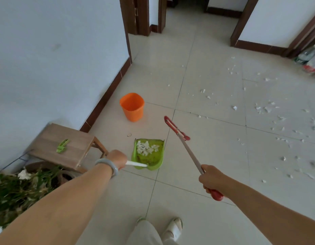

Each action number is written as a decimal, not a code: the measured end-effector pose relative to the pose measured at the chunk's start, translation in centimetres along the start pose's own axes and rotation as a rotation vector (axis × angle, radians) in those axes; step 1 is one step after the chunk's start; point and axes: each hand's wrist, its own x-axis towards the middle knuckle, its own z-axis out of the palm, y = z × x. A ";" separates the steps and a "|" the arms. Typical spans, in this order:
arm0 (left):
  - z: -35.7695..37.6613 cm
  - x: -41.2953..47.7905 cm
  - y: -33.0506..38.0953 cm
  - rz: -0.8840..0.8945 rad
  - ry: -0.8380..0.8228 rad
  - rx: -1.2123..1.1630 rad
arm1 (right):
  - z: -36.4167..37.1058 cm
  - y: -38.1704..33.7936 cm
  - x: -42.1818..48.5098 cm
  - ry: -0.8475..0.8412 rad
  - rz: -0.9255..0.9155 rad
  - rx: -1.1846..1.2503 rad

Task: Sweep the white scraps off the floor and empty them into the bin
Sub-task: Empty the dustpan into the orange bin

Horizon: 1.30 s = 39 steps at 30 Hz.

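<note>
My left hand (117, 160) grips the white handle of a green dustpan (153, 160), which holds a pile of white scraps (145, 148). The red broom (177, 129) is held in my right hand (212, 179) by its long handle, its head to the right of the dustpan's front. An open orange bin (132, 106) stands on the tiles just beyond the dustpan, near the wall. Many more white scraps (267, 109) lie scattered over the floor to the right.
A low wooden stool (63, 147) with a green clip on it stands by the left wall. A potted plant (20, 188) sits at the lower left. Bags (311, 59) lie at the far right. Doorways open ahead. My feet are at the bottom.
</note>
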 end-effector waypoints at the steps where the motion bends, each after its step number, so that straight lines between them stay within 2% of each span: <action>1: -0.5 0.4 0.7 -0.001 0.020 -0.045 | -0.6 -0.1 0.4 0.020 -0.005 -0.016; 5: -2.5 1.4 3.7 -0.079 0.150 -0.160 | -2.6 -1.1 1.7 0.079 -0.013 -0.061; 7: -3.9 2.1 5.2 -0.086 0.148 -0.272 | -3.3 -2.0 2.4 0.098 -0.013 -0.063; 11: -7.2 3.4 7.8 -0.058 0.137 -0.343 | -3.9 -4.5 3.7 0.107 -0.010 -0.075; 22: -16.7 10.7 9.0 -0.068 -0.055 -0.677 | -4.1 -15.8 4.8 0.135 -0.053 -0.263; 27: -18.9 15.1 7.6 -0.086 -0.143 -0.780 | -3.4 -19.9 5.3 0.162 -0.053 -0.362; 39: -21.8 21.1 5.4 -0.066 -0.263 -0.956 | -1.8 -26.0 6.7 0.196 0.001 -0.413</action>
